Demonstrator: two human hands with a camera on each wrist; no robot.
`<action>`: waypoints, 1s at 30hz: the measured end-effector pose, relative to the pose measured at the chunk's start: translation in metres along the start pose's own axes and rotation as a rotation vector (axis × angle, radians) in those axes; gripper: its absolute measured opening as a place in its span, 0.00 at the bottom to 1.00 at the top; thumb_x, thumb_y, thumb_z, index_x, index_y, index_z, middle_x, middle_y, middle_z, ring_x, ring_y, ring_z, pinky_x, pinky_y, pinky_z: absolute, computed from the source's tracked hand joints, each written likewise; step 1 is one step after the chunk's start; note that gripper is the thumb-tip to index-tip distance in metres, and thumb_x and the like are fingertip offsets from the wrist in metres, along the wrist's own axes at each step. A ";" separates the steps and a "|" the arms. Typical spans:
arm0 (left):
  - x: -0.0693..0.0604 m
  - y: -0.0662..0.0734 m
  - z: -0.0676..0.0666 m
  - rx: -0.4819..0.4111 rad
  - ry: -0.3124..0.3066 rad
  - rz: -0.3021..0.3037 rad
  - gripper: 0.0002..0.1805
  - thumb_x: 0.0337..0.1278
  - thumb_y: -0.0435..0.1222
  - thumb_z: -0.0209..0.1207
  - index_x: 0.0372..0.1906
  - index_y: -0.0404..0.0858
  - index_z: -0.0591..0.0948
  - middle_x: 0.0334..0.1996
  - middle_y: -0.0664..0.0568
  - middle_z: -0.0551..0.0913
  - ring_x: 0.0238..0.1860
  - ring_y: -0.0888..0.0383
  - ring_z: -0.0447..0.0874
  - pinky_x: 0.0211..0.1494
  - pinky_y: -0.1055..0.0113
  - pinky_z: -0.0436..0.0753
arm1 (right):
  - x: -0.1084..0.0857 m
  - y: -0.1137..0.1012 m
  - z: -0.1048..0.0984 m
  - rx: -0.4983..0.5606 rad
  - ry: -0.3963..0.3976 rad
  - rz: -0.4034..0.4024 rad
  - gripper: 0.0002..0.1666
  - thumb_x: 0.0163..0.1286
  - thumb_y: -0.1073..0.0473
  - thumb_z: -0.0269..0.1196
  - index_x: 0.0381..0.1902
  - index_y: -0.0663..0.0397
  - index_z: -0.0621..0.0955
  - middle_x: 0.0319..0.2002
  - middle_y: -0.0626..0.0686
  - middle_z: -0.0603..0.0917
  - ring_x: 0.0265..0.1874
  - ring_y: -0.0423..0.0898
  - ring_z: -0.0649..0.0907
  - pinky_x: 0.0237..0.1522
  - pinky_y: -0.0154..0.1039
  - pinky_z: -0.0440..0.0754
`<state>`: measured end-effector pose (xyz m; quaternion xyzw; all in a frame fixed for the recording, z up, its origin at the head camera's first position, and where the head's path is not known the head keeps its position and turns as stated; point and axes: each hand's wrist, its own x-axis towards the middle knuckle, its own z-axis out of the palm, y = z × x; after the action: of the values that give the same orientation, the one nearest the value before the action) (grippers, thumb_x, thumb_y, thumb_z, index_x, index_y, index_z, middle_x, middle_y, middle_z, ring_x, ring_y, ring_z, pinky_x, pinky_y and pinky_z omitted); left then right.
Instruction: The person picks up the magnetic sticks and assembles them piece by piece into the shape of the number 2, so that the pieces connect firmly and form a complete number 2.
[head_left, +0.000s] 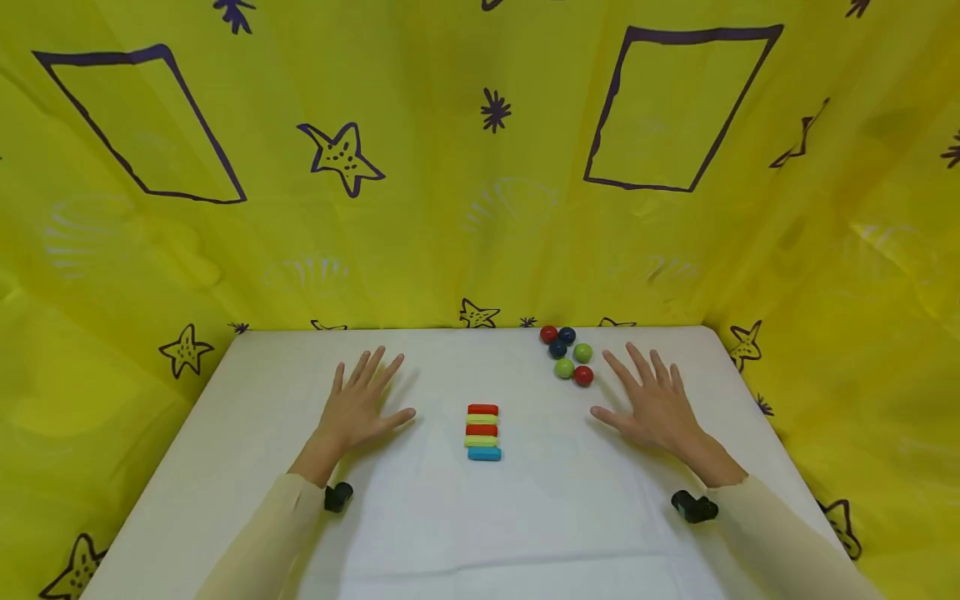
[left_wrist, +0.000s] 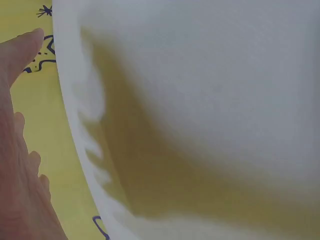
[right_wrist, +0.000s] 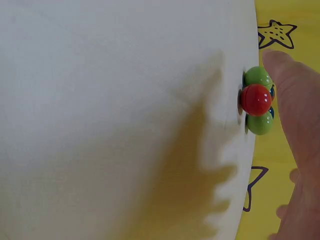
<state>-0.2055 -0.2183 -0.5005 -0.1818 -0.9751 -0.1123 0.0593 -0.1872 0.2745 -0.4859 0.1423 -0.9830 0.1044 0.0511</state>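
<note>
Both hands hover over a white table with fingers spread, holding nothing. My left hand (head_left: 359,410) is at the left of the table, and my right hand (head_left: 652,408) is at the right. Between them lies a column of small bars: a red bar (head_left: 483,409) at the far end, then yellow, red and yellow ones, and a blue bar (head_left: 484,454) nearest me. Close to the right fingertips sits a cluster of glossy balls, among them a red ball (head_left: 583,376), a green ball (head_left: 564,368) and a dark blue ball (head_left: 558,348). The right wrist view shows the red ball (right_wrist: 256,100) beside the thumb.
The white tabletop (head_left: 420,525) has a crease near its front. Behind and at both sides hangs a yellow cloth (head_left: 420,233) with drawn stars and shells. A small dark camera sits at the left wrist (head_left: 338,497) and another at the right wrist (head_left: 693,507).
</note>
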 end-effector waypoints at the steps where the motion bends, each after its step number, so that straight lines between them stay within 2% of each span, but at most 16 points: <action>1: 0.002 0.002 0.000 -0.012 -0.003 0.006 0.51 0.58 0.67 0.59 0.82 0.51 0.58 0.82 0.42 0.53 0.81 0.39 0.46 0.76 0.31 0.40 | 0.001 0.001 0.000 0.011 -0.002 -0.010 0.56 0.65 0.28 0.64 0.82 0.42 0.56 0.80 0.66 0.53 0.74 0.77 0.54 0.69 0.77 0.47; 6: 0.018 0.015 0.000 -0.048 -0.034 0.045 0.49 0.60 0.66 0.58 0.82 0.53 0.58 0.81 0.44 0.54 0.80 0.38 0.51 0.76 0.32 0.43 | 0.009 0.002 -0.003 0.101 -0.012 -0.055 0.52 0.67 0.35 0.67 0.81 0.45 0.60 0.77 0.66 0.60 0.68 0.74 0.65 0.63 0.75 0.62; 9: 0.027 0.025 0.001 -0.084 -0.036 0.082 0.47 0.60 0.64 0.60 0.81 0.51 0.62 0.79 0.43 0.60 0.77 0.37 0.58 0.75 0.32 0.48 | 0.015 0.005 -0.001 0.195 -0.023 -0.068 0.49 0.68 0.41 0.69 0.80 0.47 0.63 0.73 0.66 0.66 0.63 0.71 0.70 0.60 0.73 0.67; 14: 0.040 0.044 0.006 -0.191 -0.067 0.130 0.40 0.60 0.58 0.64 0.75 0.49 0.72 0.71 0.43 0.73 0.71 0.39 0.68 0.72 0.34 0.58 | 0.024 0.010 0.005 0.397 -0.038 -0.081 0.42 0.69 0.52 0.71 0.76 0.53 0.67 0.68 0.65 0.74 0.58 0.65 0.76 0.61 0.66 0.70; 17: 0.046 0.055 0.009 -0.276 -0.094 0.150 0.35 0.60 0.53 0.66 0.71 0.47 0.77 0.66 0.45 0.78 0.67 0.42 0.72 0.68 0.36 0.63 | 0.030 0.011 0.010 0.474 -0.046 -0.072 0.39 0.70 0.56 0.70 0.75 0.54 0.69 0.64 0.65 0.78 0.52 0.63 0.79 0.57 0.62 0.75; 19: 0.050 0.063 0.011 -0.328 -0.107 0.168 0.32 0.60 0.50 0.67 0.68 0.46 0.79 0.62 0.46 0.82 0.63 0.44 0.76 0.64 0.37 0.66 | 0.033 0.011 0.013 0.502 -0.053 -0.057 0.37 0.70 0.57 0.70 0.73 0.53 0.70 0.63 0.65 0.80 0.49 0.60 0.80 0.54 0.59 0.78; 23: 0.058 0.074 0.017 -0.371 -0.138 0.197 0.28 0.59 0.47 0.68 0.64 0.46 0.82 0.53 0.50 0.87 0.54 0.48 0.79 0.57 0.42 0.70 | 0.039 0.011 0.019 0.544 -0.053 -0.018 0.32 0.71 0.61 0.69 0.70 0.52 0.73 0.61 0.62 0.81 0.46 0.56 0.80 0.51 0.52 0.79; 30: 0.065 0.087 0.020 -0.419 -0.209 0.197 0.21 0.61 0.43 0.67 0.59 0.47 0.86 0.46 0.53 0.88 0.50 0.52 0.78 0.57 0.47 0.68 | 0.046 0.011 0.026 0.604 -0.038 -0.013 0.25 0.71 0.65 0.68 0.64 0.56 0.76 0.62 0.61 0.81 0.50 0.57 0.80 0.55 0.53 0.78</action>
<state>-0.2349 -0.1122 -0.4927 -0.2948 -0.9090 -0.2863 -0.0700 -0.2359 0.2669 -0.5078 0.1595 -0.9073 0.3888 -0.0113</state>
